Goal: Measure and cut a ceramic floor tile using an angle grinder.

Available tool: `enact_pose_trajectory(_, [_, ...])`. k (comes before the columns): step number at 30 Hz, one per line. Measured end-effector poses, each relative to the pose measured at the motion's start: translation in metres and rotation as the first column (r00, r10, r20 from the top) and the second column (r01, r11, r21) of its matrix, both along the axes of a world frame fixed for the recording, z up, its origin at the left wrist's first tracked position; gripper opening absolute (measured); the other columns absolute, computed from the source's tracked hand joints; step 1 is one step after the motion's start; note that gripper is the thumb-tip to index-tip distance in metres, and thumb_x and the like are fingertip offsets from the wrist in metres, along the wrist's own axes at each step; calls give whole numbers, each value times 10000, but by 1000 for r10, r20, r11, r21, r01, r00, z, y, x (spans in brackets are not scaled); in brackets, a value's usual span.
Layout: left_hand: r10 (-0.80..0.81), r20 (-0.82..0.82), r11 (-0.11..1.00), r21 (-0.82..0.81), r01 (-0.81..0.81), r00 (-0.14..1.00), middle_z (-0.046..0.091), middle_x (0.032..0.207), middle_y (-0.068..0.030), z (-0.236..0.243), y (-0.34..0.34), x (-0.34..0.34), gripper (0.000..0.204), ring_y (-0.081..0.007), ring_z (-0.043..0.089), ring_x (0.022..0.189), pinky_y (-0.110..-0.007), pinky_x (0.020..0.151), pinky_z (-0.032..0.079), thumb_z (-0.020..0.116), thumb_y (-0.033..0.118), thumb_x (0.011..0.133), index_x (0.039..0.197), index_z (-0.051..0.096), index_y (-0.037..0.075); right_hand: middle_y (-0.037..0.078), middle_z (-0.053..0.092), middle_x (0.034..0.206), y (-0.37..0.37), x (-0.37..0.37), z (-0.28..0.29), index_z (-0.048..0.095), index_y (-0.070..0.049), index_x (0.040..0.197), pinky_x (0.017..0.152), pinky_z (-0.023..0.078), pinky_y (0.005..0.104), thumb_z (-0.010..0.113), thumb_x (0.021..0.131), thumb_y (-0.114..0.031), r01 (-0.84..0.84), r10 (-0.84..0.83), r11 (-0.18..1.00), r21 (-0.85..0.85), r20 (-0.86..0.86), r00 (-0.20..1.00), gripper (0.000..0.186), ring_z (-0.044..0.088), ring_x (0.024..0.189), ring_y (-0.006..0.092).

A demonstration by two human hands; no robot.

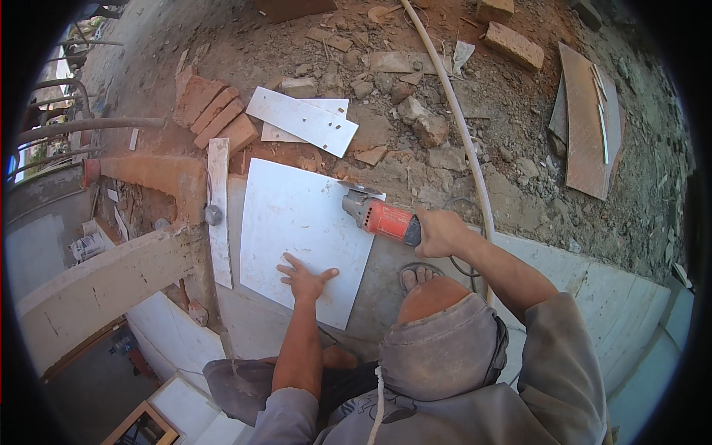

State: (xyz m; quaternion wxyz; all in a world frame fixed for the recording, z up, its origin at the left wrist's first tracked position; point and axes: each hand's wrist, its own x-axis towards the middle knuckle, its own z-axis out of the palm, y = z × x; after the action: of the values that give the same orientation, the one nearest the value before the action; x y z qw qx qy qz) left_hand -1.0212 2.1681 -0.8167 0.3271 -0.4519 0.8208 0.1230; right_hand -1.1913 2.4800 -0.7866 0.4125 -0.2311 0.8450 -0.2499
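A large white tile lies flat in front of me on a grey ledge. My left hand rests on its near part with the fingers spread. In my right hand is a red angle grinder, gripped round its dark rear end. The grinder's head and disc sit over the tile's far right corner; whether the disc touches the tile I cannot tell. A cord trails from the grinder's rear, close to my right foot.
Left of the tile lies a narrow white strip with a grey lump on it. Beyond are white tile offcuts, stacked bricks and rubble. A pale hose crosses the dirt at right, near leaning brown tiles. At lower left the ledge drops away.
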Motion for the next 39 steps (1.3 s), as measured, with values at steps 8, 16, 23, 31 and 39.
enact_pose_trajectory(8, [17, 2, 1000, -5, -17, 1000, -83, 1501, -416, 1, 2, -3, 1497, -644, 71, 1358, -564, 1107, 304, 900, 538, 536, 1510, -123, 43, 255, 659, 791, 2, 1, -5, 525, 88, 1062, 724, 533, 473, 700, 627, -221, -16, 16, 1000, -4, -22, 1000, 561, 658, 797, 425])
enact_pose_trajectory(16, [41, -1, 999, 5, -41, 999, -95, 1506, -405, 2, 2, -5, 1495, -626, 49, 1373, -555, 1112, 303, 908, 517, 533, 1513, -118, 46, 259, 659, 806, 9, 3, 1, 524, 78, 1058, 728, 529, 484, 698, 626, -221, -27, 27, 999, 17, -1, 1000, 553, 657, 786, 430])
enact_pose_trajectory(23, [58, 17, 998, 11, -58, 998, -100, 1510, -397, 5, 4, -6, 1495, -619, 35, 1379, -548, 1107, 317, 909, 509, 538, 1511, -128, 47, 251, 661, 806, -11, -5, 7, 534, 68, 1043, 736, 530, 475, 692, 627, -229, -28, 27, 998, 55, 18, 999, 534, 658, 801, 426])
enact_pose_trajectory(31, [63, 0, 998, 13, -63, 998, -75, 1520, -386, 6, 4, -7, 1493, -617, 63, 1378, -538, 1132, 276, 908, 509, 539, 1511, -126, 43, 234, 658, 795, -36, -18, 9, 532, 55, 1017, 734, 523, 459, 781, 583, -280, -43, 40, 997, 61, 50, 998, 602, 656, 810, 417])
enact_pose_trajectory(39, [70, 33, 997, 30, -71, 997, -85, 1518, -387, 8, 3, -7, 1493, -611, 44, 1383, -530, 1135, 274, 903, 520, 542, 1510, -130, 43, 253, 668, 845, -65, -30, 15, 551, 76, 1050, 758, 531, 444, 776, 575, -274, -56, 52, 996, 64, 61, 997, 632, 664, 840, 406])
